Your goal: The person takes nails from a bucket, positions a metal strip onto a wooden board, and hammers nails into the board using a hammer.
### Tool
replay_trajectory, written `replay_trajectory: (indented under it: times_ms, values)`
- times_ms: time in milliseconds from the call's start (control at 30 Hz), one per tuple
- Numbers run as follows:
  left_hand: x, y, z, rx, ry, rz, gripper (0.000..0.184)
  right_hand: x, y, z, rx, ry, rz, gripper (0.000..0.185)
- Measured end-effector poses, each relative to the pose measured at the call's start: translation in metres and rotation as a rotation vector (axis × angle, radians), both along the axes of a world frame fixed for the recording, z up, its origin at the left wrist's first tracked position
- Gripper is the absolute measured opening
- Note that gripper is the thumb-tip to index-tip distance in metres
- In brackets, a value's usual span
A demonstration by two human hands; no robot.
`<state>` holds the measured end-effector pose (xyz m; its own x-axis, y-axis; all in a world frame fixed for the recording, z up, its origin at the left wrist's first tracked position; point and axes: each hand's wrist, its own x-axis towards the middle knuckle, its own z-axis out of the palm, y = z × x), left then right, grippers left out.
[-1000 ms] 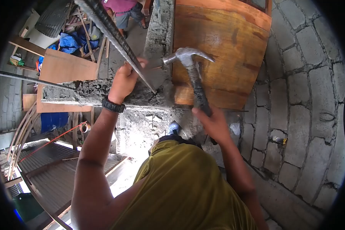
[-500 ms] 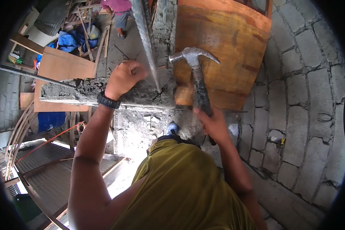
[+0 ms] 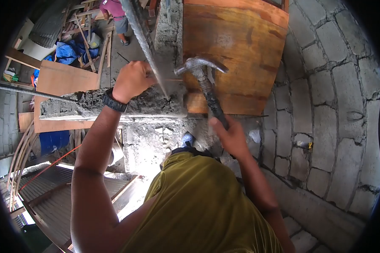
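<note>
Now hammer (image 3: 207, 86) seemingly more tilted

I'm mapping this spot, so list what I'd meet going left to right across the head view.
Blue sheet → left hand → hammer → white scrap → block wall.

Crumpled blue tarp (image 3: 66, 53) beside wooden strips (image 3: 104, 55)
</note>
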<state>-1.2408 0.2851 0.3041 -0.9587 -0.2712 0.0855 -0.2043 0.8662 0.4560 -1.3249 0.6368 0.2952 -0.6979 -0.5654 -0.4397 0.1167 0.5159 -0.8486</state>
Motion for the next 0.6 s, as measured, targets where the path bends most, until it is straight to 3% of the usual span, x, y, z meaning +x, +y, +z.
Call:
replay_trajectory:
  times_ms: [67,133,367,533,600]
  values:
    - [-0.006,-0.010,-0.004,-0.023,-0.087,0.011,0.011,0.002,0.001,-0.004,0.003,-0.029,-0.014,0.053]
    - [-0.009,-0.023,-0.020,0.205,-0.015,-0.092,0.010,0.005,0.000,-0.005,-0.014,0.110,-0.022,0.062]
    - [-0.013,-0.011,-0.008,0.152,0.068,-0.129,0.011,0.007,0.000,-0.004,0.010,0.149,-0.001,0.064]
    - [-0.012,-0.010,-0.009,-0.038,0.048,-0.126,0.009,0.008,-0.001,-0.001,0.039,0.177,0.012,0.064]
    - [-0.011,-0.008,-0.008,0.025,0.061,-0.135,0.009,0.010,-0.003,0.003,0.036,0.200,0.012,0.065]
